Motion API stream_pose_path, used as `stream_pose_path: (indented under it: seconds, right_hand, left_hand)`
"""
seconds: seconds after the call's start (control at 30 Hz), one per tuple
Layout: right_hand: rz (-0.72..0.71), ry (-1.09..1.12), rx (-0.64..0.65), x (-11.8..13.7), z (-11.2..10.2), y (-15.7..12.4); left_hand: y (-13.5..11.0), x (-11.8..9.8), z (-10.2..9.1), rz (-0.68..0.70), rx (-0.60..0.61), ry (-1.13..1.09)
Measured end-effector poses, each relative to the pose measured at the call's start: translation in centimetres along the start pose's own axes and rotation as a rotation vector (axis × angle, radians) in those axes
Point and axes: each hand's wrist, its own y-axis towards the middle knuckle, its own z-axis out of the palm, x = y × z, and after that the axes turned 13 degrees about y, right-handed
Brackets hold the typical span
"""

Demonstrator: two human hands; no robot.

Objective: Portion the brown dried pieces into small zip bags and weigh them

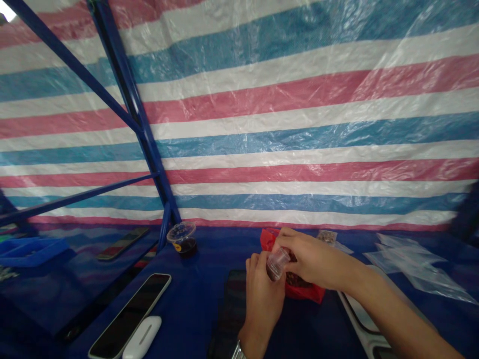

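Note:
A small clear plastic cup (277, 264) is tilted between my two hands, over a red bag (316, 293). My left hand (262, 289) is closed against the cup's left side, and a metal watch band shows at its wrist. From the right, my right hand (312, 254) grips the cup's upper end between thumb and fingers. Small brown pieces (295, 280) show in the bag's opening, partly covered by my hands. What lies inside the cup is too blurred to tell.
Behind the bag lies a small clear packet (327, 237). Several clear zip bags (419, 262) spread at right, near a pale device (364, 314). Left are a phone (130, 316), a white earbud case (142, 338) and a lidded cup of dark liquid (183, 240). A blue metal frame (144, 127) rises behind.

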Motion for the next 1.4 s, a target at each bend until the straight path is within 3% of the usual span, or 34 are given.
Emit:
stream_pose_path:
  seconds: [0.3,0.4,0.53,0.73,0.97,1.13,1.4]
  right_hand:
    - [0.018,0.016,-0.081,-0.7,-1.1,-0.2]
    - [0.146,-0.074,-0.109,-2.0,-1.6,-0.5]
    - [0.369,-0.303,0.013,-3.5,-0.4,0.0]
    - [0.358,-0.420,-0.053,-4.1,2.1,1.7]
    - [0.419,-0.513,-0.112,-4.8,1.9,1.7]
    - [0.401,-0.511,-0.086,-4.7,2.0,1.8]
    - [0.413,-0.485,-0.089,-4.5,2.3,2.0]
  left_hand:
    - [-0.2,-0.4,-0.2,-0.105,-0.034,-0.024]
    - [-0.7,-0.5,0.0,-0.206,-0.060,-0.017]
    - [-0.7,-0.8,0.8,-0.283,-0.060,-0.011]
    - [1.3,-1.7,1.7,-0.272,-0.031,-0.062]
    - [2.5,-0.8,2.3,-0.403,-0.086,-0.227]
    - [3.2,0.4,2.9,-0.481,-0.144,-0.372]
    - [3.1,0.3,3.0,-0.431,-0.162,-0.553]
